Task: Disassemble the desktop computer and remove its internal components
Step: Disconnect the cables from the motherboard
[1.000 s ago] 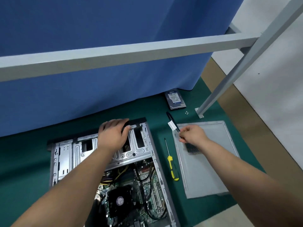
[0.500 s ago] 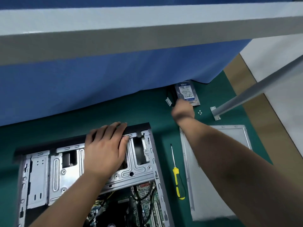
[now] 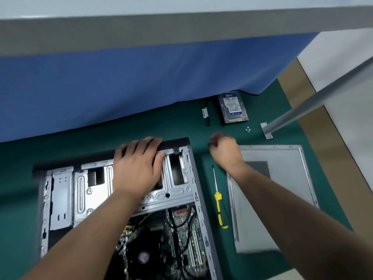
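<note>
The open desktop case (image 3: 187, 178) lies flat on the green mat, with its metal drive cage toward the blue curtain and the motherboard (image 3: 181, 235) showing below it. My left hand (image 3: 139, 168) rests flat on the drive cage, fingers over the case's black front edge. My right hand (image 3: 226, 150) hovers empty above the mat, just right of the case, fingers loosely curled and blurred. A black cable with a white tag (image 3: 205, 115) lies on the mat beside the removed hard drive (image 3: 233, 109).
A yellow-handled screwdriver (image 3: 219, 203) lies between the case and the removed grey side panel (image 3: 282, 188). Small screws (image 3: 247, 129) sit near a metal frame leg (image 3: 266, 130). A grey frame bar crosses overhead, and the blue curtain hangs at the back.
My right hand carried the tagged cable to the hard drive, let it go there, and has drawn back toward the case. The left hand stayed on the drive cage.
</note>
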A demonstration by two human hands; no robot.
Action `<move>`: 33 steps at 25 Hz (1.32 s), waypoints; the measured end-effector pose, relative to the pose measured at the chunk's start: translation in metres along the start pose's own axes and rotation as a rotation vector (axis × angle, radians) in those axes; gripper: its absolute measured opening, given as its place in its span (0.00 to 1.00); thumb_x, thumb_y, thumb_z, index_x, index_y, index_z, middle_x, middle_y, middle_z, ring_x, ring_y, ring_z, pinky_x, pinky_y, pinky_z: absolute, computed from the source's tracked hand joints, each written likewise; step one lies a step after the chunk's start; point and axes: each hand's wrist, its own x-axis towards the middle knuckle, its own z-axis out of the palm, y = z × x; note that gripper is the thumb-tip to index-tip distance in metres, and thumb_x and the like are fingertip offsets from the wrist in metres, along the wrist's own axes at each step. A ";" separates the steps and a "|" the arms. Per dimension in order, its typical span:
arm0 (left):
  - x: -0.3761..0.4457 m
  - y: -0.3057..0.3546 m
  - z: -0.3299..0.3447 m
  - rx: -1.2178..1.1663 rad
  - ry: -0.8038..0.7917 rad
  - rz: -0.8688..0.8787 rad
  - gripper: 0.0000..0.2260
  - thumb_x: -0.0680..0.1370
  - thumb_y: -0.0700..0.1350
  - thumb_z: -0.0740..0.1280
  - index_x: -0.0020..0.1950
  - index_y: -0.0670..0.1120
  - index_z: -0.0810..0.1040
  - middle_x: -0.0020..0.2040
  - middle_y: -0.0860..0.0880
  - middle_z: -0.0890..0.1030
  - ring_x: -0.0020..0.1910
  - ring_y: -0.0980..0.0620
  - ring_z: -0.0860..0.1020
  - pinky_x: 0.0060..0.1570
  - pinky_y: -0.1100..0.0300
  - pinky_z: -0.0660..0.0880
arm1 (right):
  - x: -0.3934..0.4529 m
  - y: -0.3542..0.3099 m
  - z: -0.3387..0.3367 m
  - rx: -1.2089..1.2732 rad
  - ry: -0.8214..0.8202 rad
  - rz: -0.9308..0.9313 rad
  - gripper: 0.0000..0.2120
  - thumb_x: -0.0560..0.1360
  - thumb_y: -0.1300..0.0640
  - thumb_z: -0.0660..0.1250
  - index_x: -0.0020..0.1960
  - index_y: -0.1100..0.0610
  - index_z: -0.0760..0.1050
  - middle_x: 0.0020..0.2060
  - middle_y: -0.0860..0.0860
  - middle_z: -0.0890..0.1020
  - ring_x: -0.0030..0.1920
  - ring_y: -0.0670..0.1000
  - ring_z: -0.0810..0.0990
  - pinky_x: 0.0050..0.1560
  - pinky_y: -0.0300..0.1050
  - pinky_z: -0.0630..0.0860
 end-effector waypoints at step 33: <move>-0.192 -0.076 -0.052 -0.060 -0.209 0.151 0.29 0.81 0.56 0.55 0.83 0.60 0.55 0.83 0.59 0.58 0.82 0.56 0.53 0.80 0.47 0.52 | -0.274 -0.048 0.076 -1.073 -0.626 -0.595 0.13 0.77 0.67 0.66 0.60 0.58 0.78 0.56 0.56 0.81 0.61 0.59 0.77 0.54 0.53 0.74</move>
